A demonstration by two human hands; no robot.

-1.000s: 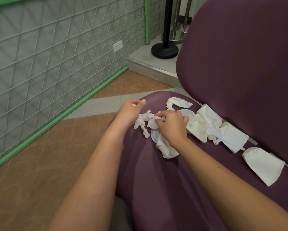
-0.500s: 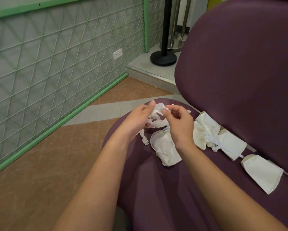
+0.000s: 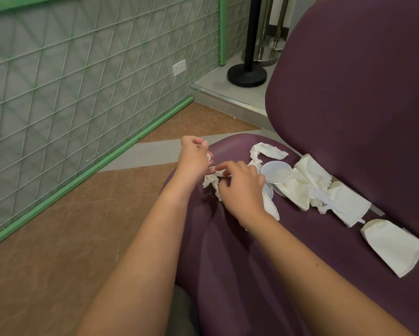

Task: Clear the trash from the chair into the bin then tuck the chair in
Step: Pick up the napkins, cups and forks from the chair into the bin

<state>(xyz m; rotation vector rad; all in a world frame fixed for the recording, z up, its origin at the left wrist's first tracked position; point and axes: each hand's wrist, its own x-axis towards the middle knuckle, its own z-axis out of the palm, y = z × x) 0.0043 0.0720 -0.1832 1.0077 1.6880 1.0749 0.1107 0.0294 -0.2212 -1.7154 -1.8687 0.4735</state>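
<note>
Gathering: left hand curls round a crumpled tissue at the chair seat's front edge.
Right hand: fingers bent, pinching the same wad.
Tip: ball it tightly so no scraps drop.
Further right: lid, fork, flattened cups await.

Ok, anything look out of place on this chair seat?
Yes: litter is strewn across the purple chair seat: crumpled tissue that both hands are gathering, a plastic lid, flattened paper cups and a plastic fork.
</note>
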